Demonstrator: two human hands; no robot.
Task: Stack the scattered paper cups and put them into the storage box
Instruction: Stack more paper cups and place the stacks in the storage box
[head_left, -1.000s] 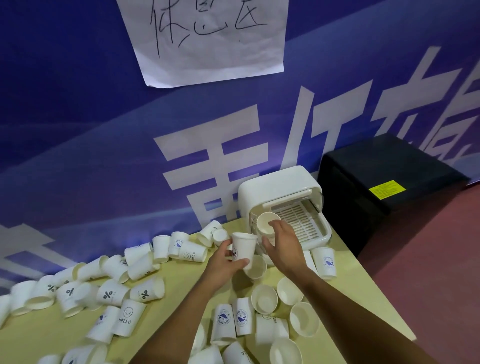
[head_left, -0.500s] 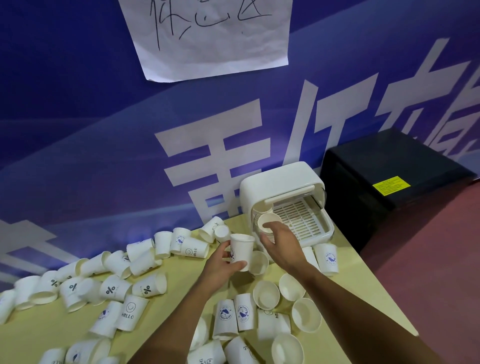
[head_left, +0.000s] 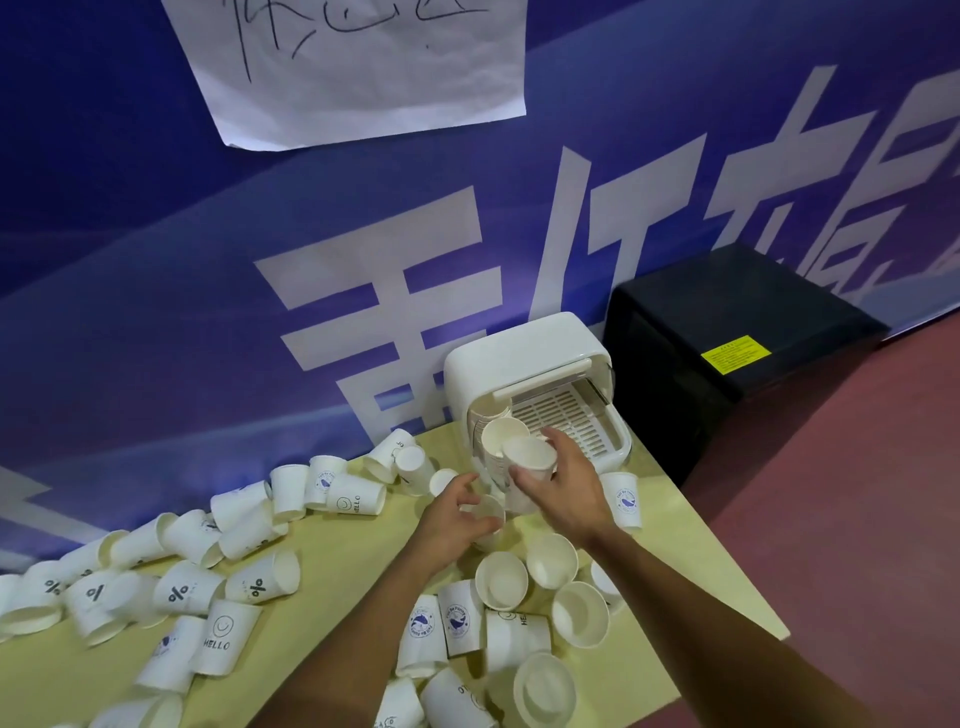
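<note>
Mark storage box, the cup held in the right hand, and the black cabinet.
storage box (head_left: 519, 358), head view, white top cover.
held cup (head_left: 530, 455), head view, inside of its open mouth.
black cabinet (head_left: 727, 301), head view, top face.

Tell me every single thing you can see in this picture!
table: one, pale yellow, under everything
storage box: one, white, open, table's far end
loose paper cups: dozens, white, some printed, scattered over the table
stacked cups: one stack, white, inside the storage box, image left
held cup: one, white, by the stack's top
cabinet: one, black, with yellow label, right of the table
banner: one, blue, white characters, behind the table
paper sheet: one, white, handwritten, on the banner
floor: red, at right
left hand: at a table cup, grip unclear
right hand: grips the held cup
</note>
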